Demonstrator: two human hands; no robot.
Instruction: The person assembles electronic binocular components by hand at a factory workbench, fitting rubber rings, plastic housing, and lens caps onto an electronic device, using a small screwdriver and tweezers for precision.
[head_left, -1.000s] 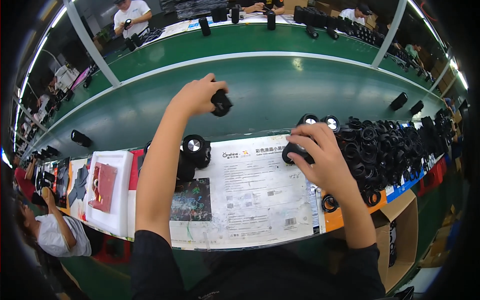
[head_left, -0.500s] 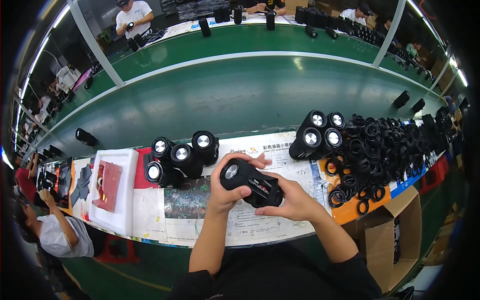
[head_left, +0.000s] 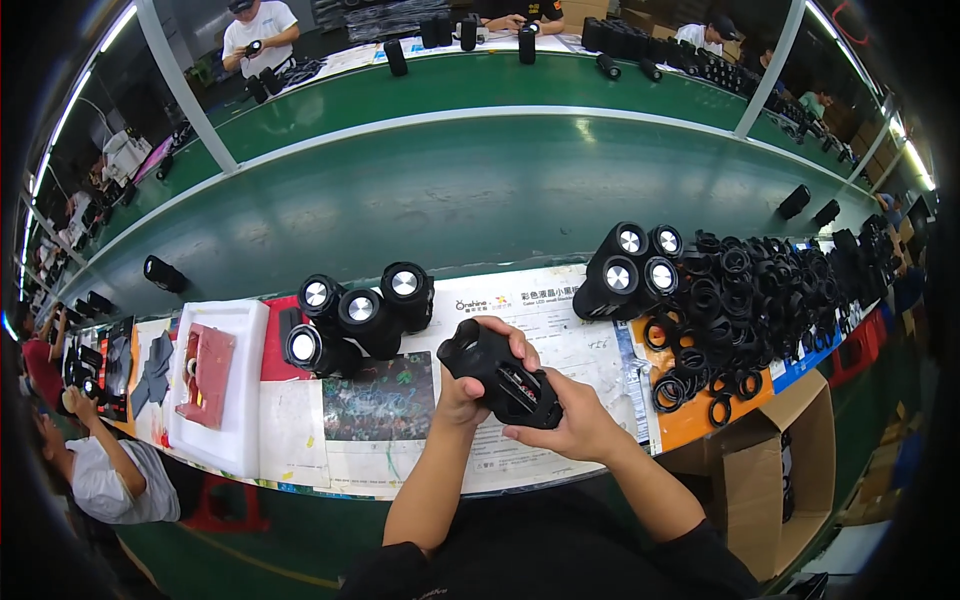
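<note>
A black cylindrical speaker (head_left: pixel 488 362) lies tilted between my two hands above the papers on the bench. My left hand (head_left: pixel 462 402) wraps its far left end, with the thumb in front and the fingertips coming round the far side. At the near right end, my right hand (head_left: pixel 580 420) grips it with thumb and fingers. An oblong opening with small parts inside shows on the speaker's side. Its left end looks dark, with no silver disc showing. Several similar speakers (head_left: pixel 362 325) with silver discs stand beyond my left hand, and another group (head_left: pixel 607 290) stands to the right.
A heap of black rings (head_left: pixel 745 290) covers the bench's right side, above an open cardboard box (head_left: pixel 755 490). At left, a white foam tray (head_left: pixel 250 400) holds a red block (head_left: pixel 207 375). A green surface (head_left: pixel 440 200) runs behind the bench. Other people work across it and at far left.
The speaker has turned in my hands, so its silver end disc no longer shows. Both hands have shifted slightly right and down, with the left fingers now curled round the speaker.
</note>
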